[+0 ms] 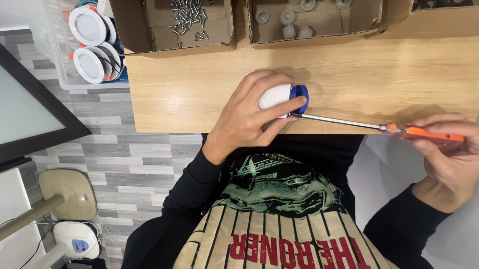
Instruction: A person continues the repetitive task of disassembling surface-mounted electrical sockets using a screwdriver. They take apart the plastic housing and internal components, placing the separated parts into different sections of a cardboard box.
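Far to the left of both hands, off the edge of the tabletop (208, 92), a clear plastic bin (59, 35) holds round white light fittings (90, 43) with orange clips. Above and to the left of the left hand, an open cardboard box (145, 27) holds a loose heap of metal screws (191, 12), and the next cardboard box (368, 19), straight above that hand, holds small grey round parts (292, 10). The left hand (249, 121) rests at the near edge of the tabletop, its fingers curled around a small white part with a blue ring (285, 96), thumb and forefinger pinching it from both sides. The blue end faces the right hand. From there a long steel shaft runs level to the right, its tip meeting the part just below the blue ring at the left thumb. This is the screwdriver (365, 125), whose orange handle lies in the right hand (454, 154). That hand hangs beyond the right end of the tabletop, well apart from the left one, fingers closed about the handle with the fingertips on top.
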